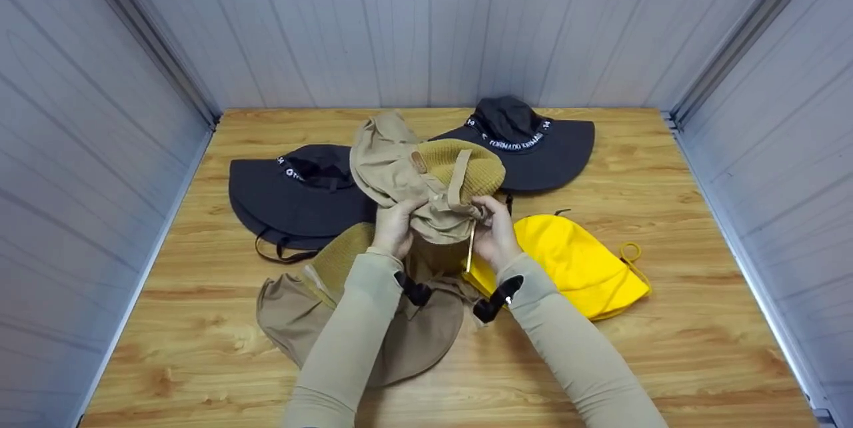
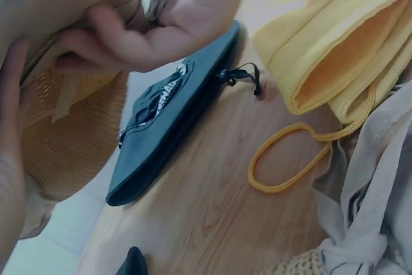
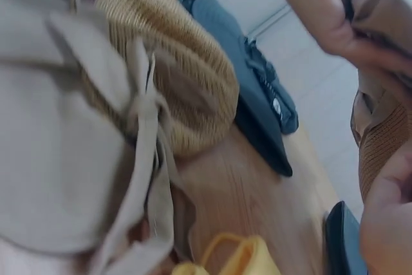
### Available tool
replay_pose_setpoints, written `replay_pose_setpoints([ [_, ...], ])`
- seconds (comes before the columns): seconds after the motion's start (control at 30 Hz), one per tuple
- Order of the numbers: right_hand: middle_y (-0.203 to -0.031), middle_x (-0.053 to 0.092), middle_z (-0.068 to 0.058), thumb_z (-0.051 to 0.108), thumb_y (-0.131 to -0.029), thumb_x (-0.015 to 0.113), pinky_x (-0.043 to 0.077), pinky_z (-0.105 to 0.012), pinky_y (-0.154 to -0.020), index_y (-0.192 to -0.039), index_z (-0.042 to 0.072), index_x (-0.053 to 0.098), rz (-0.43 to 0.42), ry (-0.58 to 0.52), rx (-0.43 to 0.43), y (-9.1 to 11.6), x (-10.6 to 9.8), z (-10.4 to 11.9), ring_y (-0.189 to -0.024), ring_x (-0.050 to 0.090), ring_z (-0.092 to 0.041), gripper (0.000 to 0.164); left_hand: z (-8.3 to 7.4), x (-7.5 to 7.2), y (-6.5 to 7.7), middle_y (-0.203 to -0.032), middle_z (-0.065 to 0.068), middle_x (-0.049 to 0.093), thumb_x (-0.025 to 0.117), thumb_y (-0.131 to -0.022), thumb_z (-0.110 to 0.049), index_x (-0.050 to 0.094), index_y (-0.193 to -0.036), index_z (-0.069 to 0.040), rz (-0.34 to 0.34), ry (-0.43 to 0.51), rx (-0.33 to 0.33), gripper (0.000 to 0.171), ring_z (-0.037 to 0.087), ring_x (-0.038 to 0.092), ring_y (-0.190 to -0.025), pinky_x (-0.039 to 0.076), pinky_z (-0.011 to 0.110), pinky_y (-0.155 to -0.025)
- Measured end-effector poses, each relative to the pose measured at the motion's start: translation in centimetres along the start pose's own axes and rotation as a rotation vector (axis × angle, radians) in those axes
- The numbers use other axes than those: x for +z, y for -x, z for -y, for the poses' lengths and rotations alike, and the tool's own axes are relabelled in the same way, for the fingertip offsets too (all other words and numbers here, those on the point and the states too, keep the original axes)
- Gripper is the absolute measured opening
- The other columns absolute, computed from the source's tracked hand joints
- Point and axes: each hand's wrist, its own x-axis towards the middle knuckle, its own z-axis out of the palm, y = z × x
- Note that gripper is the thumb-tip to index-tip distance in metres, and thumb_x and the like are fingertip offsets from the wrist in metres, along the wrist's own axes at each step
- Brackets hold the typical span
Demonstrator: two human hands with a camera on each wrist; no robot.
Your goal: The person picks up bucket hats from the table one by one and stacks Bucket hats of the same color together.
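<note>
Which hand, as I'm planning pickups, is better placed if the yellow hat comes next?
Probably the right hand: it is nearer the yellow hat, while the left hand is farther across. Both hold the beige hat, so the right would first need to let go.

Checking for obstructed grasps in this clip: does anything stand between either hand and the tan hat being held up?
Nothing visible does: the left hand and right hand both grip the fabric of the held tan hat directly. The yellow hat lies on the table to the right, not in between.
</note>
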Motion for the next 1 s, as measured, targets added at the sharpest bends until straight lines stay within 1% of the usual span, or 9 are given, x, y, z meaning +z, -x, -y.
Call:
replay_pose_setpoints([
  [0.17,-0.075,0.068,-0.002,0.012,-0.099,0.052,0.054,-0.026,-0.072,-0.076,0.006,0.068,0.005,-0.074,-0.019,0.6,0.3,-0.4,-0.072,0.064,-0.015,0.029,0.6,0.6,0.4,-0.102,0.003,0.065,0.061,-0.077,0.020,0.053,-0.119,0.005,-0.056,0.009,0.056,0.046,0.013,0.066,-0.091,0.057,0.027,-0.083],
  [0.33,-0.083,0.066,-0.003,0.003,-0.100,0.051,0.057,-0.027,-0.075,-0.097,0.008,0.058,0.071,-0.120,-0.120,1.0,0.9,-1.1,-0.076,0.066,-0.015,0.009,1.5,1.2,1.2,-0.103,0.003,0.065,0.060,-0.078,0.020,0.053,-0.118,0.005,-0.106,0.004,0.103,0.043,0.012,0.064,-0.093,0.055,0.027,-0.087],
  [0.43,-0.086,0.066,-0.003,-0.002,-0.100,0.048,0.058,-0.027,-0.072,-0.108,0.012,0.051,0.094,-0.137,-0.190,1.1,1.2,-1.6,-0.076,0.067,-0.015,0.016,1.9,1.6,1.6,-0.107,0.005,0.065,0.061,-0.079,0.019,0.052,-0.120,0.004,-0.119,0.011,0.134,0.045,0.012,0.063,-0.097,0.053,0.028,-0.092],
  [0.53,-0.088,0.067,-0.004,-0.003,-0.101,0.047,0.058,-0.027,-0.070,-0.116,0.011,0.051,0.074,-0.136,-0.227,1.2,1.2,-2.0,-0.075,0.068,-0.015,0.021,2.0,2.0,2.0,-0.111,0.006,0.065,0.063,-0.081,0.017,0.052,-0.123,0.004,-0.115,0.001,0.143,0.046,0.013,0.062,-0.101,0.052,0.030,-0.095],
  [0.67,-0.098,0.064,-0.003,-0.007,-0.100,0.042,0.057,-0.025,-0.071,-0.138,0.012,0.043,0.035,-0.091,-0.292,1.3,1.1,-2.2,-0.080,0.066,-0.013,0.042,1.8,2.1,2.5,-0.108,0.003,0.065,0.064,-0.082,0.014,0.054,-0.121,0.002,-0.106,0.000,0.121,0.042,0.011,0.063,-0.099,0.053,0.028,-0.092],
  [0.8,-0.111,0.055,-0.005,-0.013,-0.096,0.038,0.055,-0.023,-0.073,-0.150,0.011,0.032,0.030,-0.039,-0.339,1.4,1.2,-1.7,-0.087,0.061,-0.012,0.060,1.3,1.8,2.7,-0.092,-0.003,0.068,0.060,-0.087,0.012,0.062,-0.101,-0.006,-0.018,0.099,0.062,0.023,0.009,0.065,-0.087,0.054,0.024,-0.083],
  [0.83,-0.112,0.053,-0.005,-0.015,-0.094,0.038,0.055,-0.023,-0.072,-0.148,0.010,0.033,0.031,-0.023,-0.340,1.4,1.2,-1.4,-0.087,0.061,-0.012,0.059,1.2,1.6,2.7,-0.085,-0.004,0.068,0.056,-0.091,0.008,0.064,-0.093,-0.008,0.017,0.137,0.020,0.018,0.008,0.065,-0.080,0.054,0.023,-0.079],
  [0.9,-0.108,0.054,-0.005,-0.016,-0.092,0.038,0.054,-0.023,-0.068,-0.139,0.007,0.040,0.024,0.017,-0.342,1.4,1.2,-0.8,-0.084,0.060,-0.012,0.053,0.8,1.1,2.6,-0.075,-0.006,0.065,0.048,-0.099,-0.004,0.064,-0.084,-0.012,0.086,0.271,-0.082,0.023,0.005,0.061,-0.068,0.051,0.024,-0.080],
  [1.0,-0.097,0.057,-0.003,-0.018,-0.090,0.038,0.054,-0.022,-0.064,-0.119,0.008,0.046,0.014,0.074,-0.323,1.5,0.9,0.3,-0.078,0.060,-0.011,0.040,0.1,0.2,2.4,-0.097,-0.004,0.065,0.038,-0.105,-0.035,0.063,-0.106,-0.013,0.198,0.478,-0.235,0.033,0.010,0.061,-0.089,0.042,0.032,-0.099],
])
